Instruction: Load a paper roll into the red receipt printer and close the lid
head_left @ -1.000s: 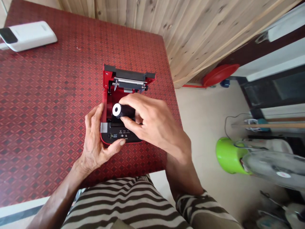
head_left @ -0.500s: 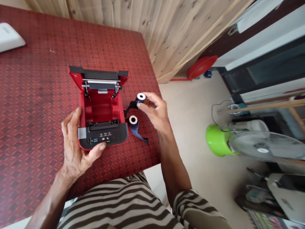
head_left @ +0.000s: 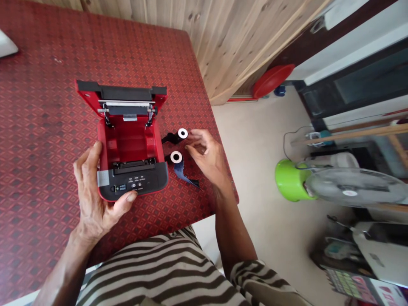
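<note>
A red and black label printer [head_left: 148, 180] stands on the table with its lid [head_left: 124, 94] raised, showing a bare red inside. My left hand [head_left: 95, 202] grips its left side and front edge, thumb on the front corner. Two dark ribbon rolls with white cores lie right of the printer: an upper roll [head_left: 179, 136] and a lower roll [head_left: 172, 160]. Dark ribbon runs from them toward the printer's side, and a crumpled blue-black ribbon tail [head_left: 182, 173] trails from the lower one. My right hand [head_left: 210, 161] is beside the rolls, fingers parted and holding nothing.
The table [head_left: 47, 127] has a red patterned cover; its right edge is just beyond my right hand. A white object [head_left: 6, 44] sits at far left. Wood panelling [head_left: 223, 38] stands behind. On the floor side are a green bucket [head_left: 287, 180] and a fan [head_left: 350, 182].
My right hand has let go of the upper ribbon roll and drawn slightly away from it. The view has shifted a little; my left hand keeps its grip on the printer.
</note>
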### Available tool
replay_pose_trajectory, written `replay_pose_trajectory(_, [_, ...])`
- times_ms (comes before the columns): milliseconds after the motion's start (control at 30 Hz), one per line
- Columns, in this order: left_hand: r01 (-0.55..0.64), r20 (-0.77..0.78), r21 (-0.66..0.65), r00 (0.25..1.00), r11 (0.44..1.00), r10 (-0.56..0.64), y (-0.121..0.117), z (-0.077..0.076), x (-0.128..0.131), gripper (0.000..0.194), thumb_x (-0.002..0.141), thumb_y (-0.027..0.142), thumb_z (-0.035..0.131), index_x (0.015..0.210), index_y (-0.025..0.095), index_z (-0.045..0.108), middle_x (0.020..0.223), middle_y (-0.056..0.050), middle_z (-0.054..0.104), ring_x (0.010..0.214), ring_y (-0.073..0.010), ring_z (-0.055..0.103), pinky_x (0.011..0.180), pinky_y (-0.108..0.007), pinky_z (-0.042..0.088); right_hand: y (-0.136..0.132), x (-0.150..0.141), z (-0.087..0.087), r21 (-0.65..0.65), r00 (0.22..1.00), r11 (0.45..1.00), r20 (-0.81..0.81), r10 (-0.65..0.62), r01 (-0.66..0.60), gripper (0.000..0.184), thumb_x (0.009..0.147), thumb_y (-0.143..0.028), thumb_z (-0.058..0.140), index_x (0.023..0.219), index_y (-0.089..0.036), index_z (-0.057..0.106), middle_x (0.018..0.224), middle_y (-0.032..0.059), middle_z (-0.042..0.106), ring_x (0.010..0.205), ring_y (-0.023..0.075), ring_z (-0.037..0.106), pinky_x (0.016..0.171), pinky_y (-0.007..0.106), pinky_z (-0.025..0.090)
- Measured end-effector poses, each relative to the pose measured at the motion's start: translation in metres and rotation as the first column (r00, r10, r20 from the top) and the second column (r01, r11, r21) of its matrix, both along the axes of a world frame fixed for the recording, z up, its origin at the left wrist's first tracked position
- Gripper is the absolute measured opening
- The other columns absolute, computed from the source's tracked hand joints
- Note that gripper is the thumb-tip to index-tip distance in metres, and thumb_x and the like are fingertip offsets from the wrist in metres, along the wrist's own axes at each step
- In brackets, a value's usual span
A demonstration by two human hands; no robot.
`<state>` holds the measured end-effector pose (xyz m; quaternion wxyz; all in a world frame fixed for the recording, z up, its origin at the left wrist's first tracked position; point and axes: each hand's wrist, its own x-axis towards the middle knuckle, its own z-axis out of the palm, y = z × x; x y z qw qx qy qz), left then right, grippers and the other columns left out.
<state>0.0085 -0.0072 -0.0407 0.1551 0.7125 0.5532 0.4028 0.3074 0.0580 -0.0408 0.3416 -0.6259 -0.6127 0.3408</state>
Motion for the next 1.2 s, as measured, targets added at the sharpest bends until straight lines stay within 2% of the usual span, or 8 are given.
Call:
replay_pose_trajectory(100, [-0.008, -0.009, 0.008, 1.000, 1.000, 0.008, 0.000, 0.001, 0.001, 0.095, 0.090, 0.076, 0.057, 0.169, 0.029, 0.031, 0.158, -0.015, 0.052, 0.141, -0.0458, 0.050, 0.115, -0.075, 0.044, -0.018, 0.001, 0.009, -0.054, 0.997, 0.997, 0.039, 0.066, -0.064, 0.016, 0.090, -0.024, 0.065, 0.103, -0.020, 0.073, 0.097, 0.0039, 0.079, 0.082, 0.0173, 0.072, 0.079, 0.033, 0.056])
replay_pose_trajectory(267, [-0.025, -0.018, -0.040, 1.000, 0.999, 0.024, -0.002, 0.003, 0.001, 0.091, 0.091, 0.072, 0.056, 0.169, 0.033, 0.029, 0.161, -0.011, 0.050, 0.146, -0.0488, 0.047, 0.118, -0.078, 0.040, -0.027, -0.016, 0.009, -0.057, 0.981, 0.981, 0.044, 0.190, -0.187, 0.035, 0.084, -0.018, 0.071, 0.118, -0.021, 0.077, 0.111, 0.0049, 0.080, 0.094, 0.0193, 0.072, 0.087, 0.036, 0.056])
replay_pose_trajectory(467, [-0.013, -0.004, -0.025, 1.000, 1.000, 0.013, -0.001, 0.001, 0.000, 0.094, 0.090, 0.072, 0.058, 0.170, 0.033, 0.029, 0.158, -0.011, 0.050, 0.143, -0.0461, 0.048, 0.120, -0.074, 0.041, -0.024, -0.026, 0.003, -0.006, 0.980, 0.981, 0.041, 0.192, -0.192, 0.024, 0.089, -0.023, 0.068, 0.111, -0.022, 0.075, 0.108, 0.0048, 0.079, 0.093, 0.0201, 0.071, 0.086, 0.037, 0.056])
replay_pose_trajectory(567, [0.004, 0.012, 0.003, 1.000, 1.000, -0.004, 0.000, -0.001, -0.001, 0.096, 0.089, 0.075, 0.061, 0.169, 0.031, 0.030, 0.156, -0.014, 0.052, 0.141, -0.0442, 0.049, 0.121, -0.071, 0.043, -0.027, -0.022, 0.023, 0.012, 0.984, 0.984, 0.013, 0.176, -0.176, 0.028, 0.092, -0.025, 0.065, 0.120, -0.023, 0.070, 0.116, 0.0056, 0.077, 0.096, 0.0202, 0.071, 0.085, 0.038, 0.058])
replay_pose_trajectory(733, [0.034, 0.012, 0.008, 0.999, 0.999, -0.034, 0.000, -0.003, -0.004, 0.104, 0.087, 0.076, 0.065, 0.170, 0.027, 0.027, 0.156, -0.018, 0.051, 0.141, -0.0428, 0.048, 0.120, -0.067, 0.044, -0.028, -0.031, 0.083, 0.095, 0.960, 0.958, 0.098, 0.263, -0.272, 0.031, 0.097, -0.030, 0.071, 0.128, -0.027, 0.068, 0.129, 0.0063, 0.074, 0.115, 0.0258, 0.071, 0.098, 0.044, 0.059])
replay_pose_trajectory(833, [0.066, 0.010, 0.025, 0.998, 0.997, -0.067, -0.001, -0.003, -0.005, 0.106, 0.088, 0.075, 0.065, 0.171, 0.022, 0.024, 0.157, -0.022, 0.049, 0.141, -0.0427, 0.048, 0.118, -0.068, 0.046, -0.023, -0.051, 0.106, 0.133, 0.892, 0.908, 0.290, 0.347, -0.397, 0.035, 0.097, -0.032, 0.075, 0.131, -0.028, 0.066, 0.125, 0.0047, 0.076, 0.110, 0.0255, 0.073, 0.098, 0.044, 0.059])
replay_pose_trajectory(1000, [0.039, 0.051, 0.026, 0.998, 0.999, -0.041, -0.006, 0.001, -0.001, 0.102, 0.091, 0.070, 0.065, 0.171, 0.022, 0.023, 0.157, -0.022, 0.047, 0.144, -0.0407, 0.047, 0.118, -0.065, 0.047, -0.008, -0.094, 0.106, 0.090, 0.685, 0.795, 0.572, 0.451, -0.599, 0.020, 0.102, -0.023, 0.068, 0.122, -0.021, 0.068, 0.120, 0.0078, 0.076, 0.114, 0.0253, 0.069, 0.103, 0.042, 0.056])
replay_pose_trajectory(1200, [-0.029, 0.067, 0.082, 0.997, 0.996, 0.024, -0.017, 0.008, 0.006, 0.074, 0.089, 0.071, 0.068, 0.145, 0.024, 0.058, 0.157, -0.021, 0.046, 0.141, -0.0442, 0.049, 0.112, -0.066, 0.049, 0.001, -0.121, 0.104, -0.089, 0.494, 0.810, 0.752, 0.435, -0.579, 0.015, 0.102, -0.014, 0.064, 0.116, -0.016, 0.069, 0.107, 0.0099, 0.075, 0.107, 0.0256, 0.069, 0.090, 0.036, 0.055])
